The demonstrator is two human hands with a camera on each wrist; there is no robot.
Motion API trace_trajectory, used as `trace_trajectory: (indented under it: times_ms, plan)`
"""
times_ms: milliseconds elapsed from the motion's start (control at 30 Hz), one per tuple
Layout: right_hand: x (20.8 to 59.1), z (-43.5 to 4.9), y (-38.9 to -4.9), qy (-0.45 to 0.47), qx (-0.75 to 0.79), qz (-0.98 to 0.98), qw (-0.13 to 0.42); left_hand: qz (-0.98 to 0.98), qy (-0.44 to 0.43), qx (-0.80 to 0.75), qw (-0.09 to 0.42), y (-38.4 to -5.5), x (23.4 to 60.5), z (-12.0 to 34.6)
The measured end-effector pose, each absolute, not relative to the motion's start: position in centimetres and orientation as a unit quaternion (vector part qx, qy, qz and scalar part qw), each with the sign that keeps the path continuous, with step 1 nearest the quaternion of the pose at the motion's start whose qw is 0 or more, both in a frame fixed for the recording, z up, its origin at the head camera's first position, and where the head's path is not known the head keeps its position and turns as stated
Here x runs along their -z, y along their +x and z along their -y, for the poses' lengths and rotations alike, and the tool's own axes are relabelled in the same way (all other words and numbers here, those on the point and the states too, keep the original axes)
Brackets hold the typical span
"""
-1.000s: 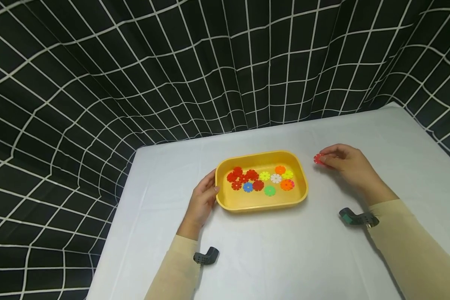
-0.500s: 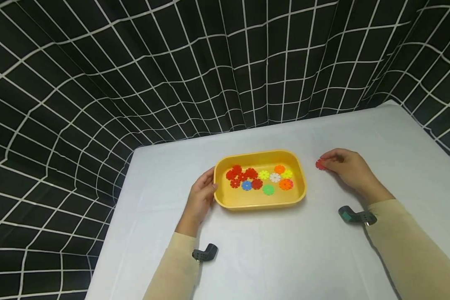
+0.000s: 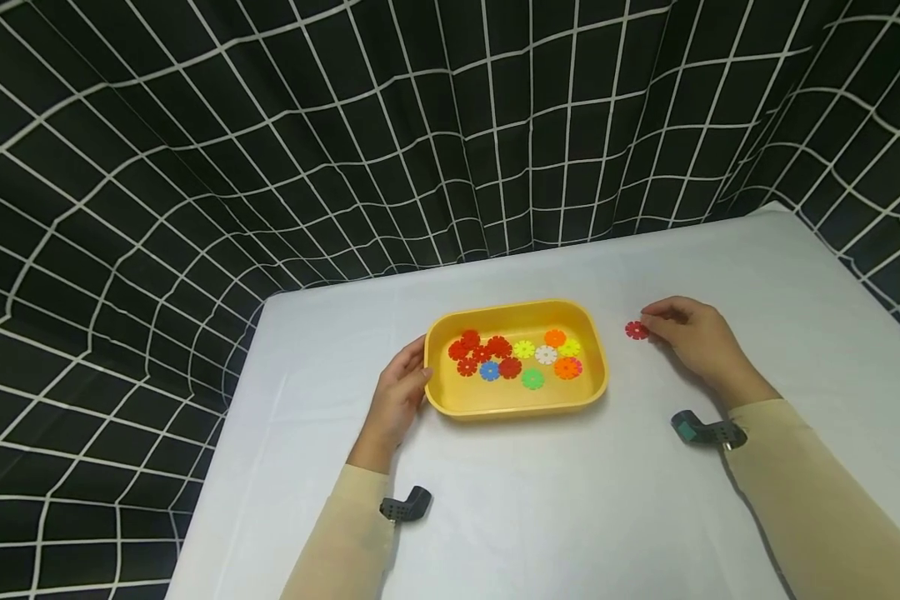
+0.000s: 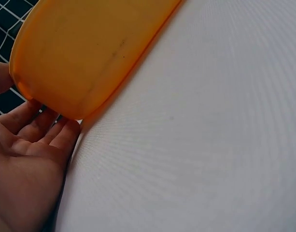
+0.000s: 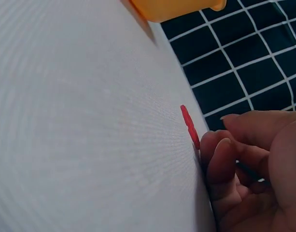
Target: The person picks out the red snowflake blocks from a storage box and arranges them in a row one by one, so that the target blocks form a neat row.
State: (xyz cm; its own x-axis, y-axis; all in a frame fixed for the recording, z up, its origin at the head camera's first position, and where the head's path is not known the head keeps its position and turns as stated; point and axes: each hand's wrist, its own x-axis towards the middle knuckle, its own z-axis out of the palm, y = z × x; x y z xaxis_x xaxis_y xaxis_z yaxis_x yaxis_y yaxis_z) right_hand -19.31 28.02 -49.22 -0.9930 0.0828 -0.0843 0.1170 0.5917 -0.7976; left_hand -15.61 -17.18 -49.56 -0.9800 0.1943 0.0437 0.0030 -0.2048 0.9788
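Observation:
A yellow plastic tray (image 3: pixel 517 412) stands on the white table, holding several notched, flower-shaped discs in red, blue, green, yellow, white and orange. My left hand (image 3: pixel 397 396) grips the tray's left end, thumb at the rim and fingers against the outer wall, as the left wrist view of the tray (image 4: pixel 99 53) also shows. Right of the tray, a red notched disc (image 3: pixel 635 331) lies flat on the table. My right hand (image 3: pixel 693 337) is beside it, loosely curled, fingertips at the edge of the disc (image 5: pixel 189 126) in the right wrist view, with no clear pinch on it.
White cloth covers the table (image 3: pixel 570 508). A black curtain with a white grid (image 3: pixel 420 150) hangs behind it and along the sides. Dark wrist cameras (image 3: pixel 708 431) are strapped over both sleeves.
The right hand, which pinched the red disc a second ago, has lowered it to the table, and more of the disc now shows beside the fingertips. The left hand stays on the tray.

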Motion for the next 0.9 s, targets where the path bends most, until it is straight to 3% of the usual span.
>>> trace_trajectory:
  times_ms: [400, 900]
  plan:
    - [47.5, -27.3, -18.9, 0.062, 0.532, -0.844, 0.022, -0.624, 0.073, -0.775, 0.062, -15.7, 49.8, 17.2]
    - [42.9, -23.1, -17.8, -0.053, 0.633, -0.772, 0.024, -0.629, 0.072, -0.771, 0.063, -15.7, 49.7, 17.1]
